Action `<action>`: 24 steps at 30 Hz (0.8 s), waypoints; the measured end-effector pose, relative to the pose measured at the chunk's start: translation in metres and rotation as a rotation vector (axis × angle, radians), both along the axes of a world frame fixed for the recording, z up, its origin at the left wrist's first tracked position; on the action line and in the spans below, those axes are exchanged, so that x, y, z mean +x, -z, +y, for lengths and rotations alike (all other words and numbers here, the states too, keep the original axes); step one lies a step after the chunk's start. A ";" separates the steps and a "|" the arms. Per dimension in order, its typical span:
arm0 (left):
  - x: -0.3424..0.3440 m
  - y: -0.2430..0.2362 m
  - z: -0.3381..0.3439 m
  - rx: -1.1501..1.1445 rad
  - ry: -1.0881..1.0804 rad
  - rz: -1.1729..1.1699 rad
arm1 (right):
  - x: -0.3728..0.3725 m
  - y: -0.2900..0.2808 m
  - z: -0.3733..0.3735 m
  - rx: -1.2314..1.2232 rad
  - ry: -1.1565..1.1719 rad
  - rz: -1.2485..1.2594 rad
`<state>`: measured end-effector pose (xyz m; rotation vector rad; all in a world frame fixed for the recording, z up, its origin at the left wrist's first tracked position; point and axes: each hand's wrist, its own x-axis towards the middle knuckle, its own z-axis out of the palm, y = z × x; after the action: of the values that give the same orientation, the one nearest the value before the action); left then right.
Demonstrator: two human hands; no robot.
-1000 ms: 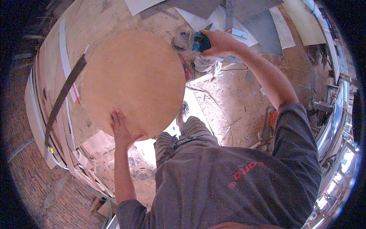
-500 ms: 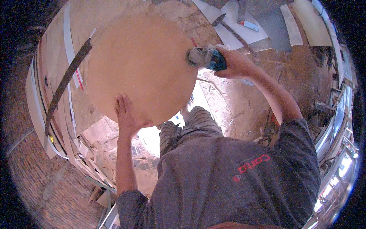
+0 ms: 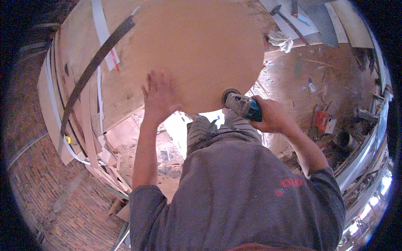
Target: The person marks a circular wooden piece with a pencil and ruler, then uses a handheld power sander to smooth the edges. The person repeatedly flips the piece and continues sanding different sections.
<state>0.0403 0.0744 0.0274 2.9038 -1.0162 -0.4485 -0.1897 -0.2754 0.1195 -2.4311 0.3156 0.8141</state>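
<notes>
A large round light-brown board fills the upper middle, on a wooden work surface. My left hand lies on its lower-left part with fingers spread and flat. My right hand grips a teal and grey power tool, a grinder or sander, whose round head is at the board's near edge on the right. My legs in striped trousers show below the board.
A hammer and offcut sheets lie at the upper right beside a white crumpled cloth. A long dark strip lies left of the board. An orange box stands among scraps at right; brick paving shows lower left.
My right hand has swept the tool from the board's upper-right edge down to its near edge. The board appears shifted up and right in the picture, with my left hand still on it.
</notes>
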 end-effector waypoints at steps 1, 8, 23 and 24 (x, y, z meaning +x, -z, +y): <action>0.012 -0.007 0.018 -0.077 -0.036 -0.050 | 0.001 -0.001 0.019 0.002 0.017 0.000; 0.075 -0.026 0.175 -0.310 -0.306 -0.335 | 0.039 0.015 0.144 0.049 0.091 -0.095; -0.008 0.023 0.273 -0.351 -0.545 -0.123 | 0.189 -0.004 0.239 0.178 0.147 -0.311; -0.007 0.026 0.270 -0.368 -0.534 -0.102 | 0.189 0.016 0.235 0.185 0.196 -0.305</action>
<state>0.0330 0.3448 0.0014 2.7142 -0.2541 -0.0729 -0.0011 -0.0401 0.1035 -2.2639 0.3379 0.3627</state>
